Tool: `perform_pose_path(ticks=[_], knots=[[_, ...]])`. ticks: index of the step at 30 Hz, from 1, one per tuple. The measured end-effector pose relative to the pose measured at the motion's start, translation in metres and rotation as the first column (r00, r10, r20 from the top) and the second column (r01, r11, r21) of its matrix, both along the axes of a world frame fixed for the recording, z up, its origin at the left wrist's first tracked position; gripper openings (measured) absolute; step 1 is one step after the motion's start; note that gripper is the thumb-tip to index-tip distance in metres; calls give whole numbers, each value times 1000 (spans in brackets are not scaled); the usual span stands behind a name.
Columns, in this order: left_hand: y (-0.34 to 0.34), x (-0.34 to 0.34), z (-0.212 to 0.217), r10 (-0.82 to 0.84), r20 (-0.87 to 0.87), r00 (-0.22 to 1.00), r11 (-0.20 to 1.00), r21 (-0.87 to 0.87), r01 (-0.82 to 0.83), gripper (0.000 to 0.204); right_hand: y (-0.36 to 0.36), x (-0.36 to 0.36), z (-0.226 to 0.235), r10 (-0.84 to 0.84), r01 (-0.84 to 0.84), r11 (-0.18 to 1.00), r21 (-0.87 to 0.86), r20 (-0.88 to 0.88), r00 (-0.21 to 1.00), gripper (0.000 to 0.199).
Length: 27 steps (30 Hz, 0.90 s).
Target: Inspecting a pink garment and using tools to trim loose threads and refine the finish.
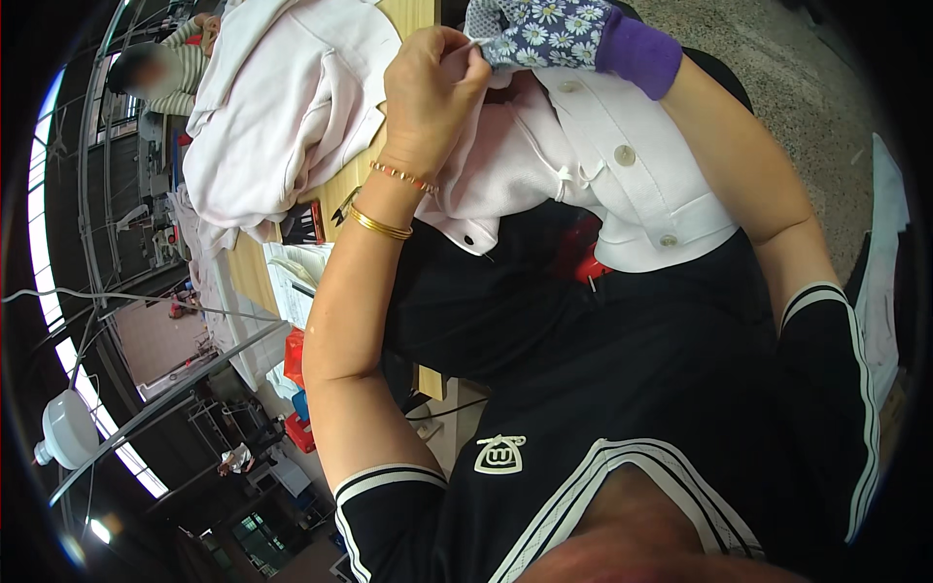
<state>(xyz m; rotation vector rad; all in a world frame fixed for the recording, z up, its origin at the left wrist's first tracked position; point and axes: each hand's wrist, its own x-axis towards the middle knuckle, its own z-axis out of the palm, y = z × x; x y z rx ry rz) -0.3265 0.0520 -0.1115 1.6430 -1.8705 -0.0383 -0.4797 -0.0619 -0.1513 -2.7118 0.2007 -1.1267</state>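
You hold a white shirt (622, 185) across your lap, its button placket running down toward your waist, with the collar end raised to your hands. Your left hand (428, 92) is closed in a pinch, thumb and forefinger gripping what looks like a fine thread or needle (473, 43) at the shirt's upper edge; it is too thin to identify for certain. Your right hand (544, 29) sits inside a floral sleeve cover with a purple cuff, so I cannot tell how its fingers stand, though it bears on the same edge. In my judgement, keep the fabric taut between both hands and draw the pinch straight away from the cloth, so the weave does not pucker. A heap of pale pink garments (282, 107) lies on the wooden table (248, 272) just beyond your left wrist, close enough to snag a loose end. Papers (292, 277) rest at the table edge, with red crates (296, 389) below. Another person (170, 68) works well apart at the far left. Your two bracelets (389, 204) hang near the shirt and could catch it.
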Motion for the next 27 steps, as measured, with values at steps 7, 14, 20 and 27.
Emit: perform_pose_path(ticks=[7,14,20,27], knots=[[3,7,-7,-20,-201,979,997,69,34,20,4,-11,17,120,-163,732,661,111,987,42],[8,11,1,162,-630,760,899,411,149,29,0,-15,15,201,-273,846,458,201,959,38],[14,16,19,338,-771,539,804,535,260,24,5,-27,34,122,-275,486,830,248,961,67],[23,46,27,331,-447,831,584,789,191,32,-13,-66,18,-232,239,931,278,-57,971,58]])
